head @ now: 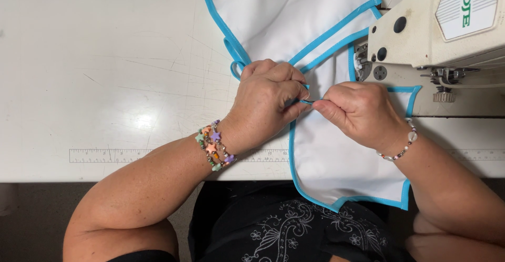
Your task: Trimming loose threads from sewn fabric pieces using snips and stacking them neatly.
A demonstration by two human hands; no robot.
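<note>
The left hand (265, 101) and right hand (357, 112) meet over the white cloth (336, 162) near the table's (105, 57) front edge; both pinch its blue trim (306, 101), fingertips pressed together; the sewing machine (436, 25) stands just beside, at the right.

two hands (310, 104), two bracelets (214, 145), one sewing machine (436, 31).

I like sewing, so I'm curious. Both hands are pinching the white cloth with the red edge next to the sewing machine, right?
Not quite: the edge is blue, not red. The head view shows the left hand and right hand pinching the white cloth with its blue edge beside the sewing machine.
</note>
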